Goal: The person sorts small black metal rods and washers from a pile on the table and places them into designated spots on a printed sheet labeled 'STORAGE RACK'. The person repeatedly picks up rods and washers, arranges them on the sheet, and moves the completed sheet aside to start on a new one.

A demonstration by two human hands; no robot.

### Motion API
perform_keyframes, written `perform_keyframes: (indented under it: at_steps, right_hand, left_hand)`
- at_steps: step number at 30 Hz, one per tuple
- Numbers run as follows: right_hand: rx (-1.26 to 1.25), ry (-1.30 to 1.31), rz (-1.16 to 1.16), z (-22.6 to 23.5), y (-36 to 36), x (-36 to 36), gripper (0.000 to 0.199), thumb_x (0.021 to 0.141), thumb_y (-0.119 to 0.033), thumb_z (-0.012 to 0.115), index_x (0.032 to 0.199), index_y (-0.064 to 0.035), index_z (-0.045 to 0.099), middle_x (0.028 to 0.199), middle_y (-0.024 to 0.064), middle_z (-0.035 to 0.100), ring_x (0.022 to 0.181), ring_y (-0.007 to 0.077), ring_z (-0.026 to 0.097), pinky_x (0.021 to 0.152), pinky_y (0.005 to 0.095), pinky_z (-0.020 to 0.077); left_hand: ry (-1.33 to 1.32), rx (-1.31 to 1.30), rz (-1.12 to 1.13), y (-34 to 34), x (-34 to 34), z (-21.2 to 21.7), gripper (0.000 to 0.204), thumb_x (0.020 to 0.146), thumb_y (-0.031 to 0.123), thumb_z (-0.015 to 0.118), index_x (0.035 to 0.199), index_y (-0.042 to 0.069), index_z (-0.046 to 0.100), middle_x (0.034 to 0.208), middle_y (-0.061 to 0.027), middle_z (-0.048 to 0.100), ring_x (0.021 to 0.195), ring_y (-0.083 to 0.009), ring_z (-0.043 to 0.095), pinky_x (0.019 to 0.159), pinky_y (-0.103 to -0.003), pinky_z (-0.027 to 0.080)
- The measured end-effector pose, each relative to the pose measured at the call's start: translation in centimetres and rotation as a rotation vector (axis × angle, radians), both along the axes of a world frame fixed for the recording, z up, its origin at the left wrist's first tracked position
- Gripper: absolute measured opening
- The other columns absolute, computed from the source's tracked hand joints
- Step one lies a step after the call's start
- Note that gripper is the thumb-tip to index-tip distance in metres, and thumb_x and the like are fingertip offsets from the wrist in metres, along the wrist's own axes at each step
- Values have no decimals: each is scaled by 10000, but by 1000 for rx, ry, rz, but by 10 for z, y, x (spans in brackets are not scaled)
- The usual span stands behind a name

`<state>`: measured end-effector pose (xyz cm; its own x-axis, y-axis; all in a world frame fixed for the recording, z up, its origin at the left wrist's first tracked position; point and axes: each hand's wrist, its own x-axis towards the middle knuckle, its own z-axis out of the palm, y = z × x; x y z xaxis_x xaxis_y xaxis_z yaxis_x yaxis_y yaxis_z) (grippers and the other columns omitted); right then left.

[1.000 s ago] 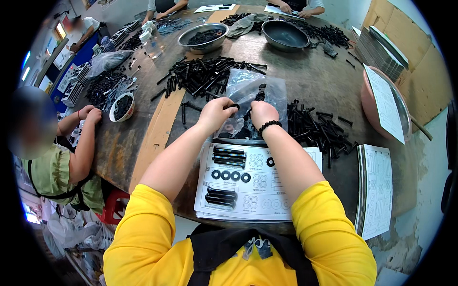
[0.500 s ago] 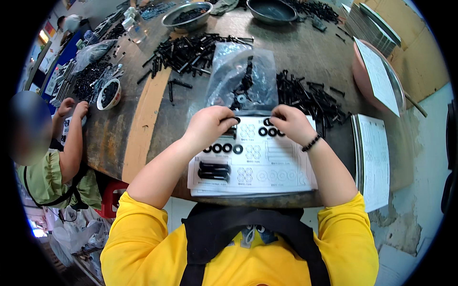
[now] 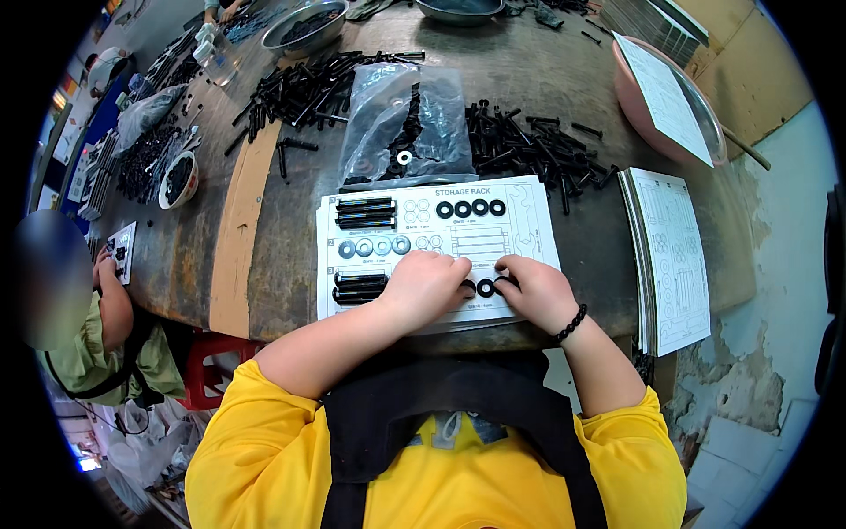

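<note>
A printed sheet with part outlines tops a stack of paper in front of me. My left hand is at its lower row, fingers pinched on a black washer. Closed on another black washer at the row's right end is my right hand. Between them lies one more black washer. Above sit a row of black washers and a row of silvery washers. Black bolts lie in two groups, upper bolts and lower bolts, at the sheet's left.
Behind the sheet is a clear plastic bag with small parts, between bolt piles. More printed sheets are stacked at right, near a pink basin. A cardboard strip lies left; a person works beyond it.
Both hands have come down from the sheet's upper row to its lower row. The upper black washers now lie uncovered in a line. The view has shifted slightly.
</note>
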<state>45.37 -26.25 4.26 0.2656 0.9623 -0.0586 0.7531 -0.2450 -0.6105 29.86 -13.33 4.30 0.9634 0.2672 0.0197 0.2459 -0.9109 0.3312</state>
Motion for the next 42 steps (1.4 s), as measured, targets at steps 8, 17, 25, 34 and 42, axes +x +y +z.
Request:
perform_keyframes:
  at_steps: [8,17,25,34,42]
  right_hand:
    - [231,-221,203,-9,-19,-3,200,758,-108,585,942,-165,642,737,50,536,716,232,561,605,337,469]
    - [344,-192,55,-6,-27,0,180,724,-73,607,879,-153,654,685,50,504,644,224,545,552,327,456]
    - [320,-273,48,-14,-33,4,176,715,-59,608,864,-145,647,677,48,498,657,219,546,556,325,457]
    - [367,-280,-249,-13,-32,27,226,741,-37,542,958,-48,604,1050,122,570,865,298,584,729,365,486]
    - [225,-234,-279,-8,-23,37,241,788,-46,502,1011,-38,594,999,142,611,909,299,586,772,353,477]
  left_hand:
    - [-109,125,-77,-6,-26,-3,247,731,166,597,976,158,624,786,-25,552,760,-204,562,674,-334,400]
    - [-175,119,-40,-12,-34,-4,289,699,100,591,972,179,643,779,-5,524,757,-181,537,692,-319,372]
    - [-218,173,2,-12,-44,-6,257,689,92,578,924,176,639,771,-1,519,722,-180,524,684,-324,367]
    - [-264,99,168,0,-65,6,266,671,56,604,931,108,627,788,-53,544,741,-238,540,665,-363,403]
    - [-146,-88,819,28,-142,3,271,735,109,626,987,31,564,842,-139,562,765,-289,559,683,-368,451]
